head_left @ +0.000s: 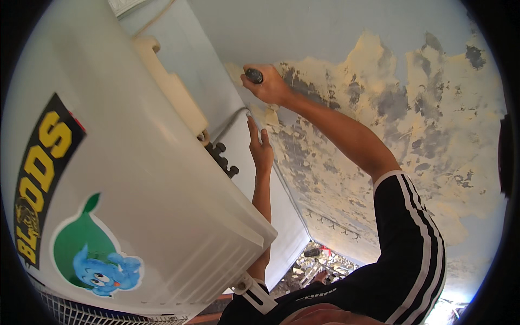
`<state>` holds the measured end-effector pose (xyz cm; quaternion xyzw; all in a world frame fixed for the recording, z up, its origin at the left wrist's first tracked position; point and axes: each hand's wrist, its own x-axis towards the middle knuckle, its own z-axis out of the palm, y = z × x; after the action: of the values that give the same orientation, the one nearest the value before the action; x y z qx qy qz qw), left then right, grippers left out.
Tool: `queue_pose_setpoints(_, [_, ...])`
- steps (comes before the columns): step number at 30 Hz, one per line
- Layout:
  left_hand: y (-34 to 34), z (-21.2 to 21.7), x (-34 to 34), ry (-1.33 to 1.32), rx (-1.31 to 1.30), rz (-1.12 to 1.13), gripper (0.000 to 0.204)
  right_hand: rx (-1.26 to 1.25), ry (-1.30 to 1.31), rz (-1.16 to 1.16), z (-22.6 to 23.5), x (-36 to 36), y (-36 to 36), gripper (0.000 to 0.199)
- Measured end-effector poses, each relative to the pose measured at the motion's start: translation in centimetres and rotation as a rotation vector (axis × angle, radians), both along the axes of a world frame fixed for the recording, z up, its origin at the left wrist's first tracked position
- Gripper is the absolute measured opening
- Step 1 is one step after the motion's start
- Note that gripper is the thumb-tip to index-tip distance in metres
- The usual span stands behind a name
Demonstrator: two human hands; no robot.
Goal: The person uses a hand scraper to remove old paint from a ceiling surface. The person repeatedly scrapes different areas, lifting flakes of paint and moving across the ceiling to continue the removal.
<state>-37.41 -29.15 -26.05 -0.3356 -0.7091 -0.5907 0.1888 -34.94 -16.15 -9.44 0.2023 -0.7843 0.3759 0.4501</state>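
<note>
My right hand point(265, 85) is closed around a tool with a rounded black handle point(254, 76), held up against the wall near its corner. The working end of that tool is hidden behind my fist. Lower down, my left hand point(261, 151) reaches up with fingers stretched out and nothing in them. Its fingertips are close to a grey cable point(232, 120) and a pale loose flake point(272, 116) at the corner. Old paint on the wall point(374, 108) is peeling in cream and grey patches.
A large white appliance point(151, 179) with stickers fills the left side, hiding part of my left forearm. A beige plastic part point(172, 89) and dark clips point(222, 158) sit along its edge. Small wall hooks point(331, 225) hang lower down. Debris point(323, 265) litters the floor.
</note>
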Motion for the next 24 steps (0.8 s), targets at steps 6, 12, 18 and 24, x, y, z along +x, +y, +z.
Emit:
queue_pose_setpoints(6, [-0.5,-1.7,0.6,-0.027,-0.049,0.003,0.062,-0.035,0.008,0.074,0.6,-1.7,-1.4,0.019])
queue_pose_setpoints(12, [-1.7,-2.3,1.6,-0.010,-0.126,0.018,0.064,-0.021,0.217,0.088,-3.3,-4.4,-1.3,0.021])
queue_pose_setpoints(18, [-3.2,-3.1,2.3,0.036,-0.124,0.081,0.062,-0.065,0.066,0.073,-5.9,-5.6,-0.4,0.019])
queue_pose_setpoints(24, [-5.0,-4.2,3.0,0.065,-0.183,0.124,0.062,-0.097,0.062,0.170,-5.8,-2.5,-1.4,0.025])
